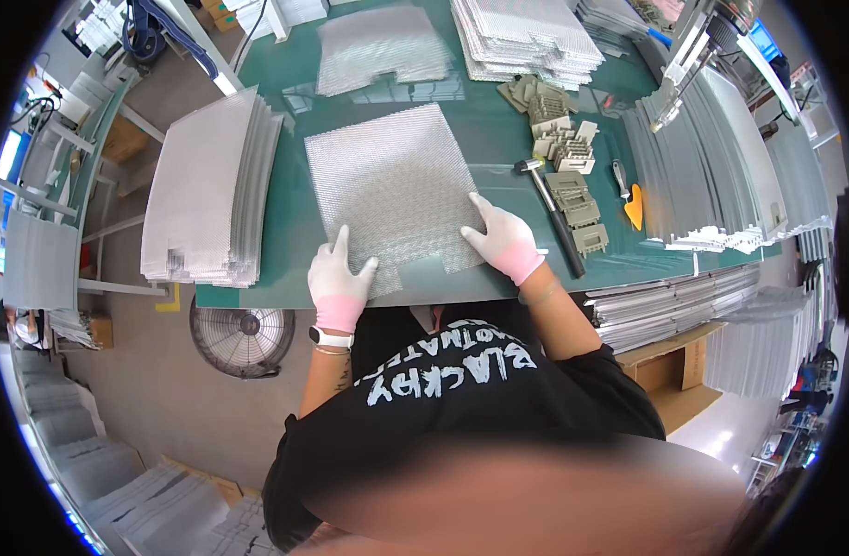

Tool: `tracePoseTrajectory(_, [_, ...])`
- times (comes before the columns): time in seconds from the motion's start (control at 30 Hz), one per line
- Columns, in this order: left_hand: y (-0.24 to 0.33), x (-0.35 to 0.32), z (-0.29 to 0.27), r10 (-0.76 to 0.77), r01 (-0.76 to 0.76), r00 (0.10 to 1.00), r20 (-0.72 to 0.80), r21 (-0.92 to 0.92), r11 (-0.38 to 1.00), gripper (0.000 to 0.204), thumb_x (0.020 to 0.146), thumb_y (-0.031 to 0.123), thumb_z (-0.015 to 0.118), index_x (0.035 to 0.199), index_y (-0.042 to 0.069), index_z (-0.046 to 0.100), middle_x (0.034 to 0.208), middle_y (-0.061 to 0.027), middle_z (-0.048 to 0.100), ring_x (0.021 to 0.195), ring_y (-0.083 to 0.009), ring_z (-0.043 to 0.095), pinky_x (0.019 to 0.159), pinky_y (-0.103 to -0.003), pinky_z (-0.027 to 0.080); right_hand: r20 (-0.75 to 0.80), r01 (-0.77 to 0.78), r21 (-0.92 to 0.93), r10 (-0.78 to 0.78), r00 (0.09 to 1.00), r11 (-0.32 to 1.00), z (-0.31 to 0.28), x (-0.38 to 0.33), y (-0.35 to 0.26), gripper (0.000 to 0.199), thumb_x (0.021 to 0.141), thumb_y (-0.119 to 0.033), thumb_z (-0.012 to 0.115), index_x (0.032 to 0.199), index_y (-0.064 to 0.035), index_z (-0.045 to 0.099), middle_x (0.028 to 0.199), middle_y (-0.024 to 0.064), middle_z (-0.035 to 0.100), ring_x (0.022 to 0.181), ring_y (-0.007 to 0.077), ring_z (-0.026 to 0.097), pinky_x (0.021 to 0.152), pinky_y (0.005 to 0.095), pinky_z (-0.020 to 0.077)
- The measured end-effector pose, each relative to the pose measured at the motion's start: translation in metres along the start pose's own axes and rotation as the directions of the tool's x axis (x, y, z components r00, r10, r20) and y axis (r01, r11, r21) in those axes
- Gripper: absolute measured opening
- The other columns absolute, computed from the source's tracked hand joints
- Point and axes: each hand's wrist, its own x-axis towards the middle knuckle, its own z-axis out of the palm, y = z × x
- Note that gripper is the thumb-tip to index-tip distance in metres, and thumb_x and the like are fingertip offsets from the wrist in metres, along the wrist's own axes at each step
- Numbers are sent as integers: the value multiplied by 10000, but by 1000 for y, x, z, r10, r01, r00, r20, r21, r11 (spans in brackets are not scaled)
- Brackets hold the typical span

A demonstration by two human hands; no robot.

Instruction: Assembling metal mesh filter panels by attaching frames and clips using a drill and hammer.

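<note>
A clear, finely patterned sheet (pixel 394 190) lies tilted on the green table, with a notch in its near edge. My left hand (pixel 339 283), in a white glove with a pink cuff, touches its near left corner, thumb and forefinger spread apart. At the lower right edge, my right hand (pixel 505 243) wears the same kind of glove; its thumb and forefinger are also apart against the sheet. The remaining fingers of both hands are partly hidden. Just right of my right hand rests a mallet (pixel 556 218) with a black handle.
Stacked sheets (pixel 202 185) stand at the left, more (pixel 526 37) lie at the back, and grey panels (pixel 698 157) line the right. Beige plastic parts (pixel 572 199) and an orange-bladed scraper (pixel 635 206) sit right of the mallet. A floor fan (pixel 244 338) stands below the table's left edge.
</note>
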Motion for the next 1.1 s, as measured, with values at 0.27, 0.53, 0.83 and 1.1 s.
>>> tracePoseTrajectory(0.27, [8,14,-22,76,-75,997,6,257,963,722,782,483,782,1440,288,559,1475,-212,464,1383,-427,401,1159,-623,262,23,160,-261,-159,987,952,-33,18,10,484,875,-462,684,1219,-122,686,988,151,639,937,344,648,838,439,525])
tracePoseTrajectory(0.53, [6,2,-25,266,-319,919,291,154,935,650,793,419,772,1399,270,590,1529,-144,444,1445,-455,311,1178,-683,147,-593,-96,-369,-155,790,924,-146,103,180,518,822,-106,672,1335,-80,600,1208,187,665,1069,376,655,962,447,523])
tracePoseTrajectory(0.83, [-22,-123,31,508,83,752,419,-826,557,230,1025,225,587,1001,43,726,1039,-74,736,922,-170,687,805,-327,530,-604,53,136,40,796,989,-160,71,134,276,890,-112,715,1136,6,676,980,115,739,898,186,709,854,312,547])
tracePoseTrajectory(1.1, [21,-108,63,-101,643,718,689,-712,-281,327,1051,306,575,1101,-13,634,1055,-107,663,874,-184,646,811,-353,556,217,-111,814,-122,969,570,-18,-117,-25,271,915,-55,700,1168,-33,606,1047,23,633,974,117,611,910,294,505])
